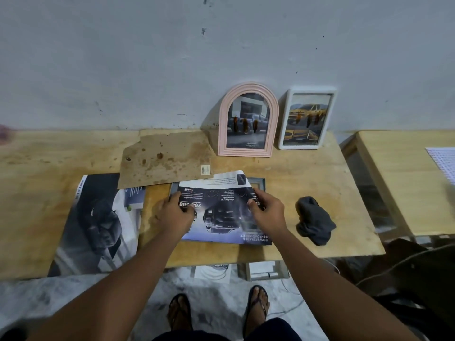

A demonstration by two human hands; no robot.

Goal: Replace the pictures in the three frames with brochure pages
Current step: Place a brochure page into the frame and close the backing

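Brochure page (222, 212): lying face-up over the grey frame (258, 183) at table centre, far edge curling; looking thin, limp, glossy, likely creasing easily, so best taken at side edges.
Open brochure (96, 225): lying flat at far left, overhanging the table (307, 173) front.
Backing board (165, 159): resting loose behind, stained, looking stiff.
Left hand (176, 212): fingers spread, pressing page's left edge down.
Right hand (267, 209): pinching page's right edge between thumb and fingers.
Pink arched frame (248, 119): leaning on wall, holding a truck page.
White frame (306, 118): leaning beside it, holding a yellow truck page.
Grey cloth (314, 220): sitting crumpled right.
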